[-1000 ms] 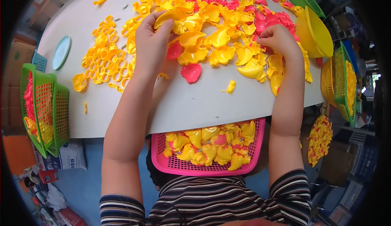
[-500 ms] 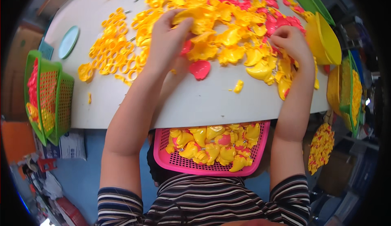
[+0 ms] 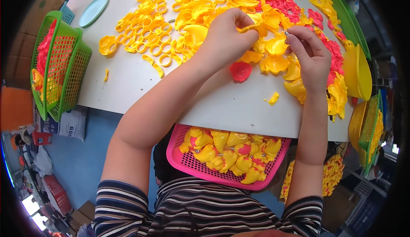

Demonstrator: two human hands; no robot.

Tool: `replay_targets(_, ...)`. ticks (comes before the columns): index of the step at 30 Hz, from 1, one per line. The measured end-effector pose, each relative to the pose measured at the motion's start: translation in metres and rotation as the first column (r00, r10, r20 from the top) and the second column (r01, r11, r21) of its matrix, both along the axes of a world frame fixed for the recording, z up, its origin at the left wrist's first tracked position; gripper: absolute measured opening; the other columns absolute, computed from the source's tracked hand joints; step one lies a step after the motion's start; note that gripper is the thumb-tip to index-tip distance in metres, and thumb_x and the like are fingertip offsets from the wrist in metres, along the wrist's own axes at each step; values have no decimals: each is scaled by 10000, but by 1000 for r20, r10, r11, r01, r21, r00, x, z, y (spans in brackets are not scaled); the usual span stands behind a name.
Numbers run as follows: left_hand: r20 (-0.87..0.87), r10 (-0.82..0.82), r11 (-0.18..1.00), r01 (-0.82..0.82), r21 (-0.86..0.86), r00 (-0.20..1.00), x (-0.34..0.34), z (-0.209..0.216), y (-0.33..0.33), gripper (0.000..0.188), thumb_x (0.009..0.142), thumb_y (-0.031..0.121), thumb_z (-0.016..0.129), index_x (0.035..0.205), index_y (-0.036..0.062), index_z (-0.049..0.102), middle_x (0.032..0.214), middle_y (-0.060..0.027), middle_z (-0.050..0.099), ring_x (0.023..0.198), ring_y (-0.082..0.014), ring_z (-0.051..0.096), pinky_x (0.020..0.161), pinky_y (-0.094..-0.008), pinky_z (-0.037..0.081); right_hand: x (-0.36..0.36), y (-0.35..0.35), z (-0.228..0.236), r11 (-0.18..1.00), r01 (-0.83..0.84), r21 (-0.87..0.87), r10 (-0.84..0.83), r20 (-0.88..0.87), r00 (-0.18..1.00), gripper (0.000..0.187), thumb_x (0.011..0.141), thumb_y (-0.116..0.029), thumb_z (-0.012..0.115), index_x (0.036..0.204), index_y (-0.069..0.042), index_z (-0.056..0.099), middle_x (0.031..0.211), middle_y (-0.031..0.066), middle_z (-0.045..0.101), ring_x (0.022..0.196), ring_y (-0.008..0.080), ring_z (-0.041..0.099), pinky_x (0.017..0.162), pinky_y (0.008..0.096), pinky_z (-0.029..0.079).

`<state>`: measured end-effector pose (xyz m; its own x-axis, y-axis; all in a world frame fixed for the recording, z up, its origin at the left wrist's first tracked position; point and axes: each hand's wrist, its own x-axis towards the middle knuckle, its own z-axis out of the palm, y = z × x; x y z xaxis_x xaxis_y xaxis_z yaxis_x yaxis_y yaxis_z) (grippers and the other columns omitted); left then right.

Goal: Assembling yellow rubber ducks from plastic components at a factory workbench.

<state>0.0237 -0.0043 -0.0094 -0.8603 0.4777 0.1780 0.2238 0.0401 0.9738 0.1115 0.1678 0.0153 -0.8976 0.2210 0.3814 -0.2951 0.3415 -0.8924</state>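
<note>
My left hand [image 3: 232,36] is closed around a yellow plastic piece [image 3: 248,28], which shows between its thumb and fingers. To its right, my right hand [image 3: 311,57] pinches a small silver metal piece [image 3: 286,33] between thumb and fingertips, too small to make out fully. Both hands are above a spread of glossy yellow curved shells [image 3: 275,46]. A red scalloped piece [image 3: 240,72] lies on the white table [image 3: 222,104] below my left hand. Yellow rings [image 3: 165,60] cover the table to the left, with small silver metal pieces [image 3: 171,20] among them.
A pink basket [image 3: 174,154] with yellow-and-red assembled pieces sits by my lap, under the table edge. Green baskets [image 3: 70,77] stand at the left. A yellow bowl [image 3: 358,72], a green tray [image 3: 351,21] and red pieces [image 3: 286,6] are at the right and back. A pale-blue lid [image 3: 94,11] lies far left.
My left hand has moved right with a yellow piece, closer to my right hand. The right hand has risen from the pile and now pinches a visible silver piece. The view has shifted.
</note>
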Motion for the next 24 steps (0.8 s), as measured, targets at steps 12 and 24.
replay_targets(12, 318, -73, 968, -9, 249, 945, 4, 12, -3, 342, 770, 56, 595, 1067, -61, 474, 830, -82, 560, 665, -118, 580, 595, -269, 547, -2, 5, -5, 964, 9, -265, 12, 77, 997, 193, 870, -137, 609, 996, 9, 619, 836, 52, 614, 723, 102, 577, 618, 228, 512)
replay_targets(24, 163, -68, 984, 39, 174, 984, 6, 9, -2, 364, 770, 76, 598, 1068, -95, 479, 899, -109, 559, 769, -143, 603, 546, -257, 524, -3, -2, -6, 961, -17, -277, 46, 99, 994, 190, 865, -154, 619, 977, -2, 629, 820, 46, 617, 704, 91, 579, 598, 210, 507)
